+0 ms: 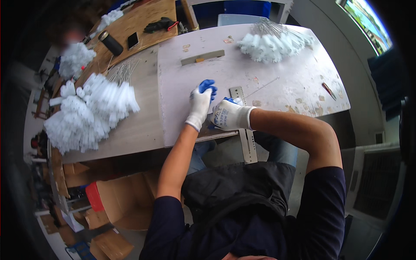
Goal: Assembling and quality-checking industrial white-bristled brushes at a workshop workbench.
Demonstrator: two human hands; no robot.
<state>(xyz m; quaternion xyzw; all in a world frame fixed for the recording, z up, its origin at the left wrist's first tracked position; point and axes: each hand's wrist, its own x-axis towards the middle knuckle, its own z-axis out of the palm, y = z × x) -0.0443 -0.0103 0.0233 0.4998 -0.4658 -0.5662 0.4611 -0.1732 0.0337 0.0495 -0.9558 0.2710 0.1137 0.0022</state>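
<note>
I observe both gloved hands at the centre of the frame, just beside each other at the near edge of the pale tabletop (303, 86). Left hand (200, 104): fingers curled inward; I cannot tell whether they enclose anything. Right hand (230, 115): fingers bent; its grip is hidden from me. A thin rod (265, 87) slants toward the upper right beyond the right hand; contact is unconfirmed. A perforated metal strip (248, 145) runs beneath that hand and overhangs the edge, probably positioned for easy reach. White bundles lie upper right (275, 47) and left (93, 112), rods mostly upward, presumably aligned for sorting.
</note>
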